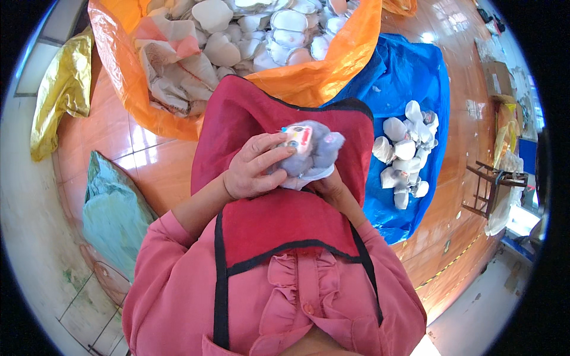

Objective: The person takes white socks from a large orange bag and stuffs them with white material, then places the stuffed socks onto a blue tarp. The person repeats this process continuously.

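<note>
A small grey plush toy piece [320, 148] with a rounded ear and a colourful printed front is held above my lap, over the red apron [279, 228]. White material shows along its lower edge. My left hand [256, 167] grips it from the left, with the fingers pressed across its front. On the other side, my right hand [333, 188] supports it from below and behind; most of those fingers are hidden by the toy.
Ahead is a large orange sack [350, 56] full of white padded pieces [289, 29]. To the right, a blue sheet [380, 219] bears several grey-and-white plush pieces [405, 149]. A teal sack [113, 216] and yellow sack [62, 89] lie left; a wooden stool [493, 184] stands far right.
</note>
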Action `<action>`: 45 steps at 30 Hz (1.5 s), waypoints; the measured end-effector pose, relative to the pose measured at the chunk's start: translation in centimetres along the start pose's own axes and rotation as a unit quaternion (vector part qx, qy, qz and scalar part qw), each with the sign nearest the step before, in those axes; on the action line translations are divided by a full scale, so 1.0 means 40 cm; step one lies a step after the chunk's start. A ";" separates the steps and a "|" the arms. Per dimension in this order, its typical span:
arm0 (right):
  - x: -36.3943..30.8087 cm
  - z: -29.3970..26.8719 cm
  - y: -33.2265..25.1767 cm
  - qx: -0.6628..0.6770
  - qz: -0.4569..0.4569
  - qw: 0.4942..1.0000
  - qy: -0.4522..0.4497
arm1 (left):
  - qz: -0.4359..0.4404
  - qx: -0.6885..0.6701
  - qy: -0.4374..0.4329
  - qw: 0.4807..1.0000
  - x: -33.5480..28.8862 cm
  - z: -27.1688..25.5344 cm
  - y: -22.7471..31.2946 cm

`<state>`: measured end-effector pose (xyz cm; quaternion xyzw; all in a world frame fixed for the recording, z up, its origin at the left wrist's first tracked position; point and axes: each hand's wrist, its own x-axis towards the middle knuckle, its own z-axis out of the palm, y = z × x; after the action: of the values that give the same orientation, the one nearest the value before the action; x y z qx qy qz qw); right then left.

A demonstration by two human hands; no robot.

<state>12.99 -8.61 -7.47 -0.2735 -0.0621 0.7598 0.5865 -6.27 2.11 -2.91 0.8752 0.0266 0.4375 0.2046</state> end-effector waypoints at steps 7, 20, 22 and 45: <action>0.006 -0.053 0.029 -0.068 -0.087 0.993 0.047 | -0.022 0.049 -0.037 0.998 -0.023 -0.032 -0.011; 0.019 -0.008 -0.008 -0.432 -0.273 0.859 -0.018 | -0.173 0.127 -0.085 0.973 -0.002 0.014 0.019; 0.018 -0.007 -0.009 -0.462 -0.288 0.838 -0.033 | -0.182 0.124 -0.081 0.972 -0.012 0.029 0.016; 0.016 0.000 -0.027 -0.239 -0.154 0.951 0.117 | -0.607 -0.557 -0.032 0.566 -0.041 0.021 0.006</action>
<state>13.81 -7.71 -7.24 -0.4803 -0.2142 0.5857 0.6167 -6.67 1.25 -4.52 0.3790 0.2966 0.1100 0.8696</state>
